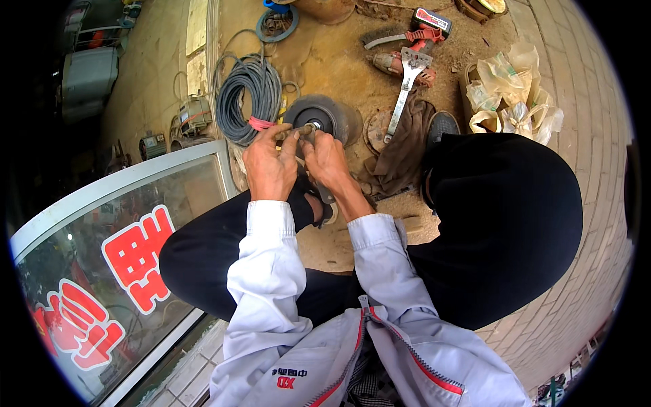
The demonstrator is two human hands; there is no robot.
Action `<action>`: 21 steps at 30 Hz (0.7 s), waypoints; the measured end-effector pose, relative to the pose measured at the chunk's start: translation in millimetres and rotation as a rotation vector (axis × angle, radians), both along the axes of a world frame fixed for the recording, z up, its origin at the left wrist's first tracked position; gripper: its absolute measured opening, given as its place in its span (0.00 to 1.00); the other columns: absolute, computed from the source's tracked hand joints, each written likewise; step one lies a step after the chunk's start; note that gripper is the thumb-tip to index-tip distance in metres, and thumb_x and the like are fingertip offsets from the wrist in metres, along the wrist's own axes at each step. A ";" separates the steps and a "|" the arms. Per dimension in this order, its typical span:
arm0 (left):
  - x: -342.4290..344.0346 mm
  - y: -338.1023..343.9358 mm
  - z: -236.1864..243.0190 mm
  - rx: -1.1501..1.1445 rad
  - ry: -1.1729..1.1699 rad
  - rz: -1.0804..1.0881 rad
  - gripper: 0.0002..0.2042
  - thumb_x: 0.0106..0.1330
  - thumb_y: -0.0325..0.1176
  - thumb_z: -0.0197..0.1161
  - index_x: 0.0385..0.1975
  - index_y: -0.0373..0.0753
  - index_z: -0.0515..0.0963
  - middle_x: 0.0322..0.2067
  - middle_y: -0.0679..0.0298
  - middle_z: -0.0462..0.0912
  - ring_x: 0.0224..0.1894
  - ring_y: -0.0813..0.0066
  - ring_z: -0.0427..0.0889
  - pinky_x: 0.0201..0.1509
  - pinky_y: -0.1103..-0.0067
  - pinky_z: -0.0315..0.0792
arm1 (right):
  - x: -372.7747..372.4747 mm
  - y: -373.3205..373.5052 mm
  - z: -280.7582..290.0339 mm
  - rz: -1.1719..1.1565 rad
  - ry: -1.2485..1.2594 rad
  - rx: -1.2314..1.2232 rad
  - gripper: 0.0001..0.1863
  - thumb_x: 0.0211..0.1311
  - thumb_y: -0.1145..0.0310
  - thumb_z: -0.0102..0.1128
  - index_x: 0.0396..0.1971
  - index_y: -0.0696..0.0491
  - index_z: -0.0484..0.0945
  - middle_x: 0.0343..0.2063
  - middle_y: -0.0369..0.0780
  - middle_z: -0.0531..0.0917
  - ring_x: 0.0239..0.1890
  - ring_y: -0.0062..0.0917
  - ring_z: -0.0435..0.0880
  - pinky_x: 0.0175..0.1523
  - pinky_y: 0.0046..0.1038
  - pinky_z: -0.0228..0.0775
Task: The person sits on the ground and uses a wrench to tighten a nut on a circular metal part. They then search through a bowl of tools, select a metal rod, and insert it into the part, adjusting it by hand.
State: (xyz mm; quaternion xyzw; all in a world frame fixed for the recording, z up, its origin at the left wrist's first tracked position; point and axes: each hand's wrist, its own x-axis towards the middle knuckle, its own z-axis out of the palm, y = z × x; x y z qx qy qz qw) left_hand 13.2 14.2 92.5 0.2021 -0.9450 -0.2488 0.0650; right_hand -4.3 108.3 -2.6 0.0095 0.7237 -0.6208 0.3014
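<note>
I squat over a dirty concrete floor in dark trousers and a pale grey jacket. My left hand [269,163] and my right hand [325,157] meet over a small metal part [301,131], a short rod or bolt, and both grip it with closed fingers. Just beyond the hands lies a dark round disc-shaped part [323,113] with a shiny hub at its middle. The small part points toward that hub; I cannot tell whether they touch.
A coil of grey cable [245,95] tied with a red band lies to the left. A long flat wrench [405,85], a red power tool [417,37], a brown rag [403,146], crumpled plastic bags [515,95] and a glass door [115,271] with red characters surround me.
</note>
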 end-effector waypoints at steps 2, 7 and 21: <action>0.4 0.3 -0.9 -0.018 0.008 -0.012 0.10 0.63 0.31 0.71 0.40 0.32 0.86 0.33 0.52 0.89 0.33 0.67 0.88 0.40 0.75 0.78 | 2.8 0.1 0.6 0.002 0.037 0.020 0.15 0.67 0.64 0.56 0.38 0.63 0.78 0.30 0.63 0.82 0.39 0.61 0.83 0.44 0.52 0.74; 0.3 -3.2 -2.6 0.035 -0.029 0.018 0.12 0.63 0.31 0.71 0.41 0.31 0.85 0.34 0.50 0.88 0.35 0.63 0.88 0.41 0.74 0.78 | 1.8 0.1 38.0 0.039 0.190 0.025 0.14 0.67 0.65 0.55 0.39 0.63 0.78 0.30 0.63 0.82 0.38 0.62 0.82 0.43 0.54 0.74; -1.8 9.3 4.7 0.073 -0.025 0.132 0.13 0.64 0.33 0.70 0.39 0.27 0.85 0.31 0.48 0.87 0.32 0.61 0.88 0.39 0.73 0.78 | 10.0 -1.8 -2.3 0.003 -0.012 0.019 0.16 0.67 0.63 0.56 0.39 0.64 0.78 0.32 0.65 0.82 0.42 0.64 0.81 0.47 0.54 0.72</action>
